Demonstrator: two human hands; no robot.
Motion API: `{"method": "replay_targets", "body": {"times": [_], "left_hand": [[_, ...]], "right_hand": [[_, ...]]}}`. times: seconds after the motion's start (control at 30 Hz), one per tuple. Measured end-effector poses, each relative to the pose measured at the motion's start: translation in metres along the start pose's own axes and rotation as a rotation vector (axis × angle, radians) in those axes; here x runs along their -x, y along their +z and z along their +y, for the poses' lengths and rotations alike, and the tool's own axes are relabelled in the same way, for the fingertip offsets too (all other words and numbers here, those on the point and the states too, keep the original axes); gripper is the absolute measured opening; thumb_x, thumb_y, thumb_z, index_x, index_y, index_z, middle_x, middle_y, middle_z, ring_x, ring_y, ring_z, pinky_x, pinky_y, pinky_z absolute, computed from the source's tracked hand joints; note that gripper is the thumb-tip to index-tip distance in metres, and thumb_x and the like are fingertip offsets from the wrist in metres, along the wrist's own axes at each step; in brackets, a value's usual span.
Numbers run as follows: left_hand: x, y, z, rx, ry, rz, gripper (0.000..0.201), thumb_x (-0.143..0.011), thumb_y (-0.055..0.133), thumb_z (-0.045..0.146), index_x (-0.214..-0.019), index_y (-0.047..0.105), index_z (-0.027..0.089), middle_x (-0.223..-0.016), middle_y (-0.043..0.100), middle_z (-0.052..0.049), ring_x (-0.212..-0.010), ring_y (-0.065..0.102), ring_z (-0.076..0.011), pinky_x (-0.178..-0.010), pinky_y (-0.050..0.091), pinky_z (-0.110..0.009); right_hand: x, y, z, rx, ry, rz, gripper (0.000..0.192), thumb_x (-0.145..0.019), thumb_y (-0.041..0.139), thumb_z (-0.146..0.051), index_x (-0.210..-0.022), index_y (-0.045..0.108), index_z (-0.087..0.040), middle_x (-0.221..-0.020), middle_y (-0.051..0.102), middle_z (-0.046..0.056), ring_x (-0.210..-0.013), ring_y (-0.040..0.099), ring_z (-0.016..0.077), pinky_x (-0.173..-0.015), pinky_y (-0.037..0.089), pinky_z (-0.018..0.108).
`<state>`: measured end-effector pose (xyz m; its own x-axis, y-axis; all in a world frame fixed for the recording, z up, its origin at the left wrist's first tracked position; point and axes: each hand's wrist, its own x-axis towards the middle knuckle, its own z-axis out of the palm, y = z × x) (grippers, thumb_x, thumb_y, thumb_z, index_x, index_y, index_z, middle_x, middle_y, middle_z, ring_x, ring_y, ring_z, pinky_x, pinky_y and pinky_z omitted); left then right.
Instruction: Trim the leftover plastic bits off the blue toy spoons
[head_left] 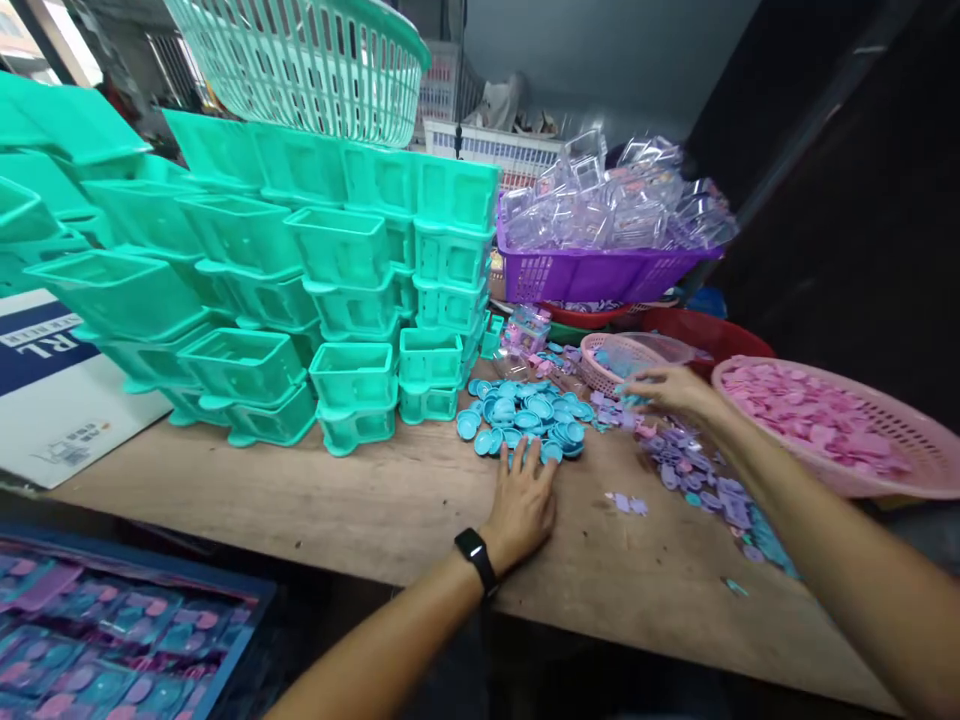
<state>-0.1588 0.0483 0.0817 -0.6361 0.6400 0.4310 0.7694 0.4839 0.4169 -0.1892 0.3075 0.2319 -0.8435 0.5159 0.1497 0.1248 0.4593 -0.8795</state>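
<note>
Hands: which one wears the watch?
The left hand, at the blue dishes: a black watch circles its wrist; the right hand has a bare wrist.

A black wristwatch circles the left wrist, well behind the left fingers and beyond the back of the left hand. Its face is dark and squarish with rounded corners, showing a small pale mark or glint, too small to tell which. The band is black, smooth and fairly broad. The left forearm is bare behind the watch; behind the right fingers, the right hand, wrist and right forearm are bare too.
</note>
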Motion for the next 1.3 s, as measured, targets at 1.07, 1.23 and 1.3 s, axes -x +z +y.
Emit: {"method": "replay_targets", "body": {"times": [1.07,1.23,1.3], "left_hand": [[0.041,-0.042,-0.013,0.032,-0.177,0.011,0.024,-0.091,0.057,0.011,-0.114,0.064,0.015,-0.118,0.065,-0.015,-0.112,0.06,-0.0311,-0.098,0.051,-0.048],[0.056,-0.049,-0.018,0.147,-0.144,-0.054,0.03,-0.086,0.062,0.007,-0.114,0.067,0.019,-0.112,0.07,-0.008,-0.108,0.064,-0.025,-0.097,0.053,-0.038],[0.063,-0.05,-0.021,0.255,-0.137,-0.035,0.034,-0.085,0.064,0.008,-0.116,0.066,0.019,-0.112,0.07,-0.007,-0.107,0.065,-0.0239,-0.097,0.053,-0.038]], "right_hand": [[0.212,0.078,0.092,0.352,-0.516,0.017,0.03,-0.092,0.051,-0.037,-0.094,0.079,-0.025,-0.097,0.073,0.009,-0.093,0.069,0.0251,-0.086,0.056,0.04],[0.201,0.084,0.095,0.648,-0.542,-0.133,0.027,-0.093,0.052,-0.031,-0.094,0.078,-0.026,-0.1,0.071,0.011,-0.093,0.069,0.0287,-0.079,0.056,0.042],[0.201,0.083,0.095,0.711,-0.504,-0.175,0.024,-0.092,0.052,-0.031,-0.091,0.076,-0.027,-0.094,0.072,0.01,-0.087,0.07,0.0285,-0.073,0.055,0.041]]}}
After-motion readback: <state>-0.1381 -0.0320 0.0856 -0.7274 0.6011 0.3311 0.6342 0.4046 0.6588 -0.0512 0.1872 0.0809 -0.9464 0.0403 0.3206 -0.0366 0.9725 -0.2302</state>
